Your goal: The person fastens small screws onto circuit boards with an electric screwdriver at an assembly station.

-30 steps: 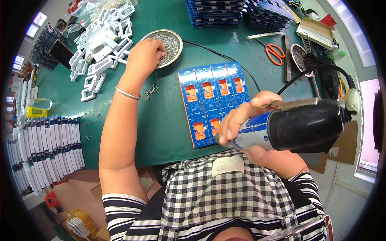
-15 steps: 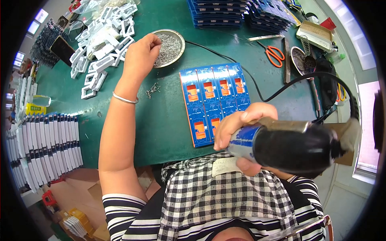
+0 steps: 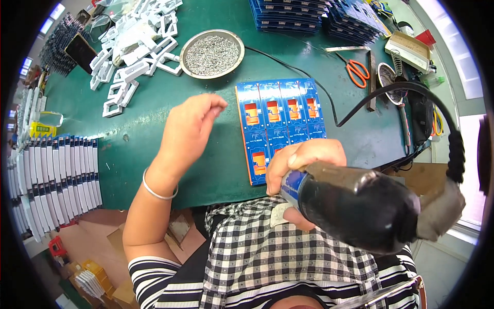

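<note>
My right hand (image 3: 309,159) grips a black and blue corded electric screwdriver (image 3: 360,201), held in front of my checked apron; its tip is hidden. Below and beyond it lies a blue circuit board panel (image 3: 280,135) with orange showing through its cutouts. My left hand (image 3: 190,126) hovers over the green table left of the panel. Its fingers are closed, thumb against forefinger, and whatever may be between them cannot be made out. Past that hand stands a round metal bowl (image 3: 213,54) full of small screws.
White plastic frames (image 3: 128,67) are heaped at the far left. Stacked blue boards (image 3: 288,15) stand at the back. On the right lie orange-handled scissors (image 3: 357,72), a soldering iron (image 3: 405,126) and a black cable (image 3: 334,110). Rows of white-and-blue assembled pieces (image 3: 59,175) stand at the left.
My left hand has come back from the bowl toward me, over where loose screws lay; those no longer show. The screwdriver's rear end has swung lower. The view has shifted slightly.
</note>
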A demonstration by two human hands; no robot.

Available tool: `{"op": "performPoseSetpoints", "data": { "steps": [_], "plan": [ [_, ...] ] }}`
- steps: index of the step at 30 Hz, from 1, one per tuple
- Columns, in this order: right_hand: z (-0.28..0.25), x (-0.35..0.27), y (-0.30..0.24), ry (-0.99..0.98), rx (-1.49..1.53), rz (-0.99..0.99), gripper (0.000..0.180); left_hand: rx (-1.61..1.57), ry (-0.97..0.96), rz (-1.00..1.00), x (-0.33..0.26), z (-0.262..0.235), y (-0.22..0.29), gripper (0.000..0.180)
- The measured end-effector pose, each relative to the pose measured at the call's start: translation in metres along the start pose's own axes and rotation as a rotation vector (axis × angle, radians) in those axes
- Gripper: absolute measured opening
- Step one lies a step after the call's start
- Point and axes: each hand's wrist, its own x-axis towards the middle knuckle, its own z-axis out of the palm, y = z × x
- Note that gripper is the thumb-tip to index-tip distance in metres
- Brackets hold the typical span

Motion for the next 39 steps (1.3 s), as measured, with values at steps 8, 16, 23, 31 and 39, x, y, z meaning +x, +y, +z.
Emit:
{"op": "performPoseSetpoints", "data": {
  "steps": [8,16,23,31,39],
  "plan": [
    [-0.022,0.005,0.014,0.148,0.112,0.042,0.058,-0.4,-0.139,-0.199,-0.045,0.01,0.042,0.012],
    [-0.048,0.002,-0.009,0.318,0.253,-0.036,0.057,-0.067,-0.161,0.083,-0.065,0.04,0.05,0.018],
    [-0.051,-0.011,-0.015,0.298,0.137,-0.014,0.06,0.029,-0.19,0.0,-0.07,0.059,0.056,0.017],
    [-0.046,-0.012,-0.019,0.205,0.173,0.033,0.062,0.158,-0.277,0.015,-0.056,0.051,0.065,0.014],
    [-0.044,-0.002,-0.026,-0.141,-0.202,0.071,0.062,0.167,-0.244,0.025,-0.058,0.054,0.059,0.012]
  ]
}}
